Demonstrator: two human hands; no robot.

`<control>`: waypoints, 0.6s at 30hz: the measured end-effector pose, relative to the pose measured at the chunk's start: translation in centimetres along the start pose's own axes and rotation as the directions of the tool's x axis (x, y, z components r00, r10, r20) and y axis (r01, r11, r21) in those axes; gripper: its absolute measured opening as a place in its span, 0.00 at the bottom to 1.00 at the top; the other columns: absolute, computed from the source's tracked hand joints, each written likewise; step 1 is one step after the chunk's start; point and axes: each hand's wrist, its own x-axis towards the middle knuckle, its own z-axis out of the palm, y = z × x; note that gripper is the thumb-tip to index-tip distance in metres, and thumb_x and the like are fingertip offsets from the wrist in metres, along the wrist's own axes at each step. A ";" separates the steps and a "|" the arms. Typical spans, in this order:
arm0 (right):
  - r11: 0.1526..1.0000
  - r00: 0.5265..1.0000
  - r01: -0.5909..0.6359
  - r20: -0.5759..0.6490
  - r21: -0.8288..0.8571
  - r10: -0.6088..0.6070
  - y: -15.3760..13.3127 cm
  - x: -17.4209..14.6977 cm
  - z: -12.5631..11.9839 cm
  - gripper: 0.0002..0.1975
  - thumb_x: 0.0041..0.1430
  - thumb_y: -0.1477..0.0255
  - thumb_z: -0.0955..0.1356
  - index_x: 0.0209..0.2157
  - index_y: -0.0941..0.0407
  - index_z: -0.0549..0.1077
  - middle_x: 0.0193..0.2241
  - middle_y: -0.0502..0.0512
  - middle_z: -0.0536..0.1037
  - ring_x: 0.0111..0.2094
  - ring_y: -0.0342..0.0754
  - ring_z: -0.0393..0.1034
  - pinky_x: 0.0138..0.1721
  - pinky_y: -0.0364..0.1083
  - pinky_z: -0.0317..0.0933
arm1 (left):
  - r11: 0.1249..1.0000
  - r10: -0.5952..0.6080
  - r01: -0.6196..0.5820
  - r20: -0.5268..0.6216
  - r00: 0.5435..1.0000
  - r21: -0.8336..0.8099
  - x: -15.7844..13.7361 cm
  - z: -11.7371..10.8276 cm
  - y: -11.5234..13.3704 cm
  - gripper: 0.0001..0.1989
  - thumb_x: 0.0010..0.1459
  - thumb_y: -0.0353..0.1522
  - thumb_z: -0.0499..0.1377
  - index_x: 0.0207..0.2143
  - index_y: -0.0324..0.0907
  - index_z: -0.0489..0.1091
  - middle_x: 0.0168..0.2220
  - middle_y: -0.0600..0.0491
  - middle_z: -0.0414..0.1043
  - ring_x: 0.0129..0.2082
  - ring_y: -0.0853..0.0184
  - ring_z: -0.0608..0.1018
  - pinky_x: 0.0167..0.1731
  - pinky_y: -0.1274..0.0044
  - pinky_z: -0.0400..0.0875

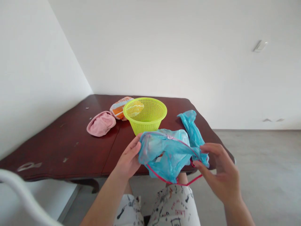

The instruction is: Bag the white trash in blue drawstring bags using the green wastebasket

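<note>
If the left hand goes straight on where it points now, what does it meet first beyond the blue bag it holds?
Probably the yellow-green basket, which stands on the table ahead of the left hand; depth is unclear.

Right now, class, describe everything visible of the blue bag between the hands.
The blue bag looks like thin, crinkled, see-through plastic, with a pink cord drooping below. The left hand holds one end; the right hand pinches the other. It sags at the near edge of the table, in front of the yellow basket.
</note>
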 end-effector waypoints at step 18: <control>0.803 0.876 0.236 0.477 -0.547 0.068 3.5 -1.6 6.1 0.20 0.78 0.69 0.69 0.65 0.48 0.87 0.64 0.69 0.88 0.70 0.75 0.80 0.70 0.75 0.75 | 0.957 0.289 -0.290 0.023 0.957 0.032 -1.3 3.6 3.4 0.17 0.75 0.38 0.76 0.64 0.51 0.89 0.44 0.53 0.93 0.36 0.73 0.90 0.43 0.86 0.85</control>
